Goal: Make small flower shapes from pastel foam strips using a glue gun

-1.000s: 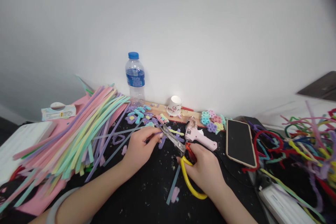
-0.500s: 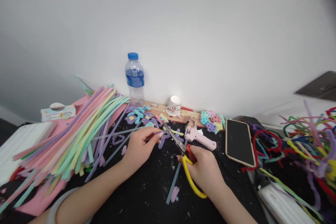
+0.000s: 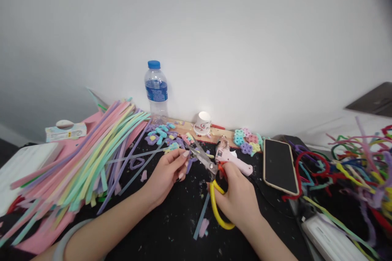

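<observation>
My right hand (image 3: 237,191) grips scissors (image 3: 204,160) with yellow and red handles. The blades are parted and point up and left, their tips close to the fingertips of my left hand (image 3: 170,171). That hand is closed, thumb against curled fingers; whatever sits in the pinch is too small or hidden to make out. Just beyond the blades lie purple, blue and yellow fuzzy flower pieces (image 3: 162,132). A pale pink glue gun (image 3: 234,161) rests right behind my right hand. Below the scissors lie a translucent glue stick (image 3: 201,218) and a lilac scrap (image 3: 203,227).
Pastel pipe cleaners (image 3: 92,163) are heaped at the left. A water bottle (image 3: 156,91) and a paper cup (image 3: 202,123) stand by the wall. Finished fuzzy flowers (image 3: 246,140), a phone (image 3: 280,166), a tangle of pipe cleaners (image 3: 361,171) and a white power strip (image 3: 330,234) lie rightward.
The scissor blades have opened wider, and my right hand has shifted slightly left. My left fingers have curled in more, with the hand turned a little.
</observation>
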Motion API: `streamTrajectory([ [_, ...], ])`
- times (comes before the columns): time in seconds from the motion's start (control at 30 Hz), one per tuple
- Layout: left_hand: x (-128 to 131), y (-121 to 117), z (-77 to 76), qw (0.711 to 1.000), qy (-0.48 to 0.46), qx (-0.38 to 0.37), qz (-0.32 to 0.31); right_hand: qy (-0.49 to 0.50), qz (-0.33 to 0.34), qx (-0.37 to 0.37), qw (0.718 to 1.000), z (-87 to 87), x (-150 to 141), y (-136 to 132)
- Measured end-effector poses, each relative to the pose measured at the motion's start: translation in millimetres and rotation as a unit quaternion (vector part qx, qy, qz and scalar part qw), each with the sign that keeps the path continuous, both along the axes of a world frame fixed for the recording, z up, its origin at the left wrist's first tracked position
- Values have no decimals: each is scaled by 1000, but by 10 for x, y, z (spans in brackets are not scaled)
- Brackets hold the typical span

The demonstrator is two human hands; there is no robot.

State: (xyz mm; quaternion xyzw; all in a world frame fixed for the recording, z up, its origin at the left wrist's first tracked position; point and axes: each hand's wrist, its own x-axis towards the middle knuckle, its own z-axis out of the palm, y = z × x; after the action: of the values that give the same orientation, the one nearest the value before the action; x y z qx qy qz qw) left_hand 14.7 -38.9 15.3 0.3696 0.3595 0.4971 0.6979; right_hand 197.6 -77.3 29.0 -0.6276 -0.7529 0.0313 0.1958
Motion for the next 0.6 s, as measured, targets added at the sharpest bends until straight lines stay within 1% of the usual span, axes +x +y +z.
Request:
streamTrajectory([
  [0.1,10,-29,-6,999,-43,-22,-17,-8,14,28,999,-13,-16,-5],
  [0.2,16,-39,2,998,-63,-24,-21,-17,8,31,999,-39,-18,0],
  [0.37,22,-45,6,997,-72,-24,-24,-32,0,22,999,-66,-23,6],
  [0.6,21,-48,-10,997,-66,-25,-21,-48,-3,17,999,-46,-29,-11],
])
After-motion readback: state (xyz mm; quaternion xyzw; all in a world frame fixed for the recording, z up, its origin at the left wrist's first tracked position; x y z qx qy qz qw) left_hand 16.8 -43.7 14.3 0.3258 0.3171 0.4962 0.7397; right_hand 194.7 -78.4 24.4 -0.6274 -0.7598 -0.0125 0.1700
